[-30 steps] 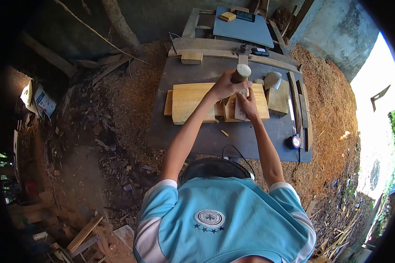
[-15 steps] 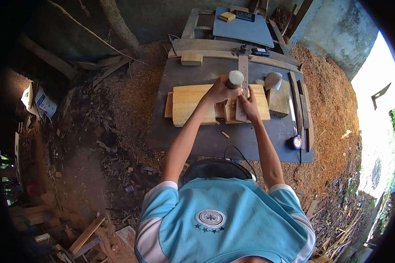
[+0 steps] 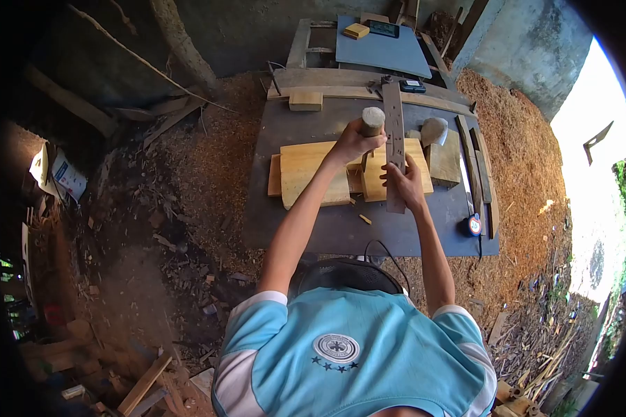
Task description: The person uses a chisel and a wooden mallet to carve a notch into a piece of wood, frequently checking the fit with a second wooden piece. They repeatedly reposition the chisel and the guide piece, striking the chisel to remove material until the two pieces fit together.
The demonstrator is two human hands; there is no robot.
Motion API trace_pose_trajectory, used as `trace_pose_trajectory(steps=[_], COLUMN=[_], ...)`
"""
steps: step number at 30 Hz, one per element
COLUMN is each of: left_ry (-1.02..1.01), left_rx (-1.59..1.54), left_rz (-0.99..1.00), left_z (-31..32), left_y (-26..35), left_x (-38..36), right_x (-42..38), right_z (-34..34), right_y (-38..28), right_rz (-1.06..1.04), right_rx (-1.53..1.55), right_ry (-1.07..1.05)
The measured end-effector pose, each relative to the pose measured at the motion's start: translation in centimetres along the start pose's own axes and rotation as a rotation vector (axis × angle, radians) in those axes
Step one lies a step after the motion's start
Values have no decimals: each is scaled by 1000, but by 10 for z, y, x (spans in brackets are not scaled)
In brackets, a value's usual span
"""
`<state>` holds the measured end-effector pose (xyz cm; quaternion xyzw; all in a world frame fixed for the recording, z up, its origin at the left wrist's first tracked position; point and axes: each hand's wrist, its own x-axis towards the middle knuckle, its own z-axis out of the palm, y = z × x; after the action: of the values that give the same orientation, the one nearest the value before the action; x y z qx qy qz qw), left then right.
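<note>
My left hand point(image 3: 355, 144) is wrapped round a thick cylindrical wooden piece point(image 3: 373, 122) with a pale round end facing up, perhaps a mallet or handle. With my right hand point(image 3: 406, 183) I grip the near part of a long, flat brown strip point(image 3: 394, 118) marked with dark slots or holes. The strip runs away from me over a pale board point(image 3: 375, 182). A wider yellowish board point(image 3: 314, 177) lies to the left, beneath my left forearm. The lower part of the cylinder is hidden by my fingers.
A wooden block point(image 3: 444, 161) with a pale, shiny object point(image 3: 435, 131) stands right of the boards. A tape measure point(image 3: 474, 224) and long strips point(image 3: 474, 167) lie along the table's right side. A small block point(image 3: 305, 101) sits at the back left.
The brown strip has shifted right and towards me, and its near end now extends past the boards. My right hand has moved nearer to me with it. My left hand still grips the cylinder.
</note>
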<state>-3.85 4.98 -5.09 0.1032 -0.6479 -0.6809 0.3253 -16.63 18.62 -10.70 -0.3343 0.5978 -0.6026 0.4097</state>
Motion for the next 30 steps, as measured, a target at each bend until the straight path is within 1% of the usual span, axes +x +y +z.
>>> trace_pose_trajectory(steps=[2,4,5,6,7,8,9,11,12,13,14,15,16,17,19,20,21,22,24,27,28,29,30], left_ry=[8,2,-8,-30,-48,-83,-103,-121,-110,-143,-173,-204,-212,-172,-113,-134,-127,-123,-106,-69,-62,-58,-56], left_rx=[-11,-43,-56,-50,-50,-73,-84,-107,-124,-129,-129,-124,-85,-71,-51,-28,-17,-9,-23,-81,-84,-87,-91], left_rz=[1,-17,-28,-30,-32,-49,-40,-26,-11,-3,8,16,0,15,5,16,11,1,1,17,21,21,20], left_z=[-1,-4,-7,-10,-12,-10,-10,-11,-10,-9,-10,-11,-12,-12,-5,-7,-10,-12,-15,-19,-20,-20,-19], left_y=[0,-4,-5,-4,-4,-9,-11,-15,-14,-15,-16,-18,-19,-19,-16,-15,-18,-21,-21,-18,-17,-16,-16], left_x=[-1,-1,0,4,8,7,10,14,15,15,16,15,15,21,15,16,19,18,15,7,6,4,1], right_x=[-22,-52,-67,-81,-89,-105,-106,-99,-98,-94,-91,-92,-97,-97,-103,-102,-100,-97,-90,-83,-80,-78,-87], right_z=[4,19,26,33,42,64,68,81,81,79,68,71,73,74,89,92,98,96,95,95,95,78,83], right_y=[-28,-88,-118,-144,-169,-211,-218,-218,-204,-186,-181,-188,-194,-204,-234,-243,-253,-258,-260,-240,-221,-195,-207], right_rz=[-69,-152,-223,-341,-463,-594,-661,-671,-564,-455,-199,77,82,68,-44,-317,-451,-575,-718,-706,-659,-634,-191], right_rx=[16,33,-23,-170,-202,-260,-279,-317,-511,-701,-972,-957,-921,-894,-745,-739,-660,-664,-640,-631,-671,-956,-1082], right_ry=[17,79,73,129,151,252,264,324,294,255,39,-52,-43,-39,122,186,250,303,354,341,341,223,6])
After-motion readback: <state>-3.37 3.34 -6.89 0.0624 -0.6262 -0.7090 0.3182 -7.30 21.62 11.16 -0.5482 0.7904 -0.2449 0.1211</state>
